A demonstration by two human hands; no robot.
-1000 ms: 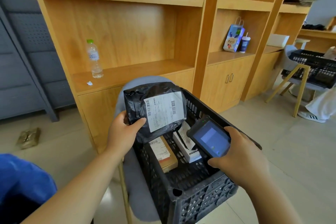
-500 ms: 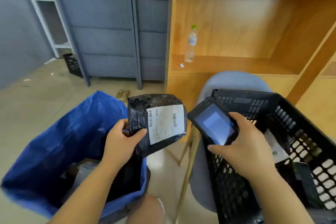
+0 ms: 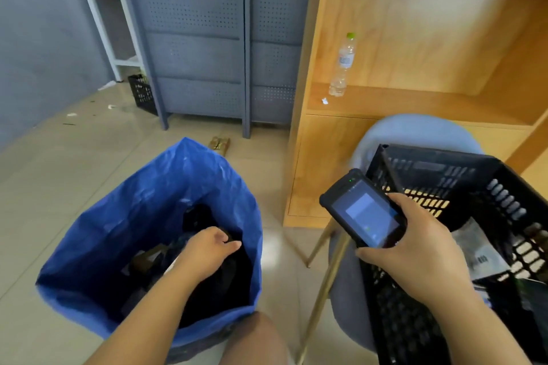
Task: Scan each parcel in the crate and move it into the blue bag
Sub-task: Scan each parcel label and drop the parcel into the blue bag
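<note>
Two hands are in view. The left hand (image 3: 207,252) is lowered into the mouth of the one blue bag (image 3: 118,216). Its thumb sticks out sideways and its other fingers curl down out of sight, so it cannot be told whether they grip anything. Directly under those fingers lies a black parcel (image 3: 225,281). To the little-finger side lies a brownish parcel (image 3: 146,261). The rest of the bag's load is too dark to count.

The right hand (image 3: 415,255) holds the single handheld scanner (image 3: 364,213), fingers wrapped round its far edge, thumb along its near end, lit screen facing up. Just beyond these fingertips stands one black crate (image 3: 444,169) on a grey chair (image 3: 415,130). Inside the crate, just past the knuckles, one pale grey parcel (image 3: 477,252) shows; any others are hidden by the crate's wall.

Far beyond both hands, one water bottle (image 3: 342,65) stands upright on the wooden shelf (image 3: 415,104). Left of that are grey metal cabinets (image 3: 207,38), with a second, smaller black crate (image 3: 142,93) on the floor beside them. One small brown packet (image 3: 219,144) lies on the floor just behind the bag.
</note>
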